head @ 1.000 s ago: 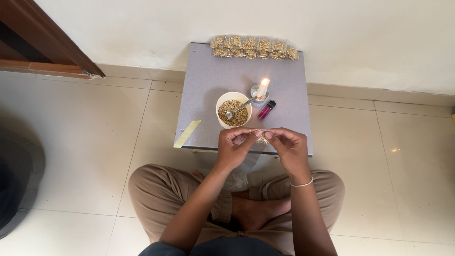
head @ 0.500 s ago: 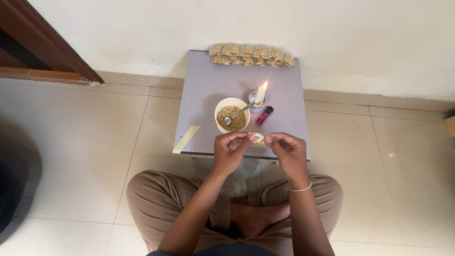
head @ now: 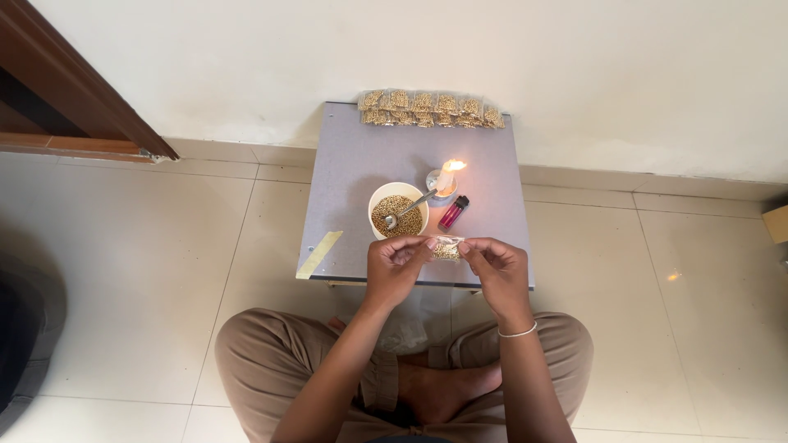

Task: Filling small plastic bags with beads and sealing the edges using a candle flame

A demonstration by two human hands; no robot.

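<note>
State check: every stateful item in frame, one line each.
Candle: lit, upright in its small holder.
Bowl: filled with seeds, spoon resting in it.
Lighter: lying flat on the table, no flame.
Small packet: holds seeds, pinched between left hand and right hand.
Row of packets: filled, laid along the table's far edge.

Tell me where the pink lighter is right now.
In the head view the pink lighter lies on the grey table, just right of the white bowl of seeds and below the lit candle, beyond the two hands.
</note>
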